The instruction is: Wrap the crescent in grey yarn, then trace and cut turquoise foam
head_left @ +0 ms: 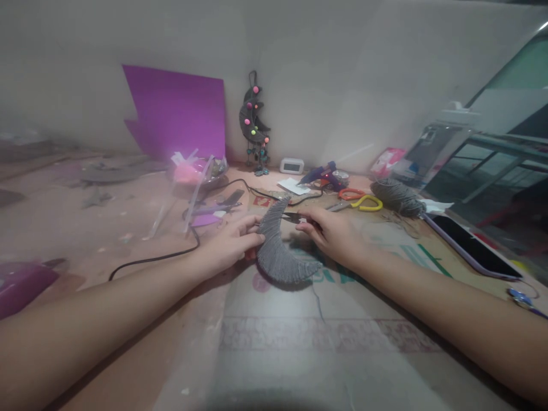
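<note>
A crescent moon wrapped in grey yarn (pixel 278 254) is in the middle, tilted just above the cardboard. My left hand (pixel 242 240) grips its outer left edge, with the thumb in front and the fingers partly behind. My right hand (pixel 329 231) is closed around small dark scissors (pixel 293 217). Their pointed blades reach left to the inner edge of the crescent's upper arm; whether they touch it I cannot tell. The scissors' handles are mostly hidden in my fingers. A loose strand of yarn (pixel 319 302) trails below the crescent's lower tip.
Yellow-handled scissors (pixel 370 202), a yarn ball (pixel 396 197) and a phone (pixel 475 245) lie to the right. Behind are a glue gun (pixel 327 174), a small digital clock (pixel 291 166) and a moon hanging (pixel 253 123). A black cord (pixel 154 260) crosses the left side; printed cardboard (pixel 278 365) covers the front.
</note>
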`<state>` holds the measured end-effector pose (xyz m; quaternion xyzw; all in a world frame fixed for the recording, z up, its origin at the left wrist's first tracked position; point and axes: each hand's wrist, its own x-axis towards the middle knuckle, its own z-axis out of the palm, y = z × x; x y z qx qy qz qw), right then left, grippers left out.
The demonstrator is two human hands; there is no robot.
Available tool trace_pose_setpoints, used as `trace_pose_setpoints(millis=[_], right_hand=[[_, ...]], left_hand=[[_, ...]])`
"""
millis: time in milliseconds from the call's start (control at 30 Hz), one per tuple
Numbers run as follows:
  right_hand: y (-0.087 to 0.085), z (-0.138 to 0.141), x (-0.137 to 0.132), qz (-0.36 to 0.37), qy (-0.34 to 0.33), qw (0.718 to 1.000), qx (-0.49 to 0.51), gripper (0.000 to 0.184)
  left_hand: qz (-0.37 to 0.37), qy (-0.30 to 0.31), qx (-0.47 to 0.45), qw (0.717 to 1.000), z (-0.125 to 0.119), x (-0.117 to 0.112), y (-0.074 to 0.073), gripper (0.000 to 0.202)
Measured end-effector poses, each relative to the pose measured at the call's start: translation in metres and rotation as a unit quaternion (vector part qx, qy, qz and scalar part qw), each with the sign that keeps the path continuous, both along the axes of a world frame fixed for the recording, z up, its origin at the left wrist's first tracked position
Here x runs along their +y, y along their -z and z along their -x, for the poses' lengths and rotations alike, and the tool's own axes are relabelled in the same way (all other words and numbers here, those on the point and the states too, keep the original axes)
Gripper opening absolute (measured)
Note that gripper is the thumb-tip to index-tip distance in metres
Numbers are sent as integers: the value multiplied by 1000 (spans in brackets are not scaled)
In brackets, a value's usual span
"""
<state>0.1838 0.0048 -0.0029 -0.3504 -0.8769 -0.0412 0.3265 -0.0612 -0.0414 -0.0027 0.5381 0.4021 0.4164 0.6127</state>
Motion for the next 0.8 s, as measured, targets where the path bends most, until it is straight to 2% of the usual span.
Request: trace_pose_setpoints(millis=[333,500,800], right_hand=[[-2,0,-1,18,4,1000,-7,24],[-4,0,-1,24,2,1000,-8,23],[0,0,0,-7,-10,1000,-1,29]], left_hand=[[15,11,-16,1000,1,1,1,26],[3,16,7,1000,3,2,2,28],[-1,22,19,1000,2,2,-1,27]])
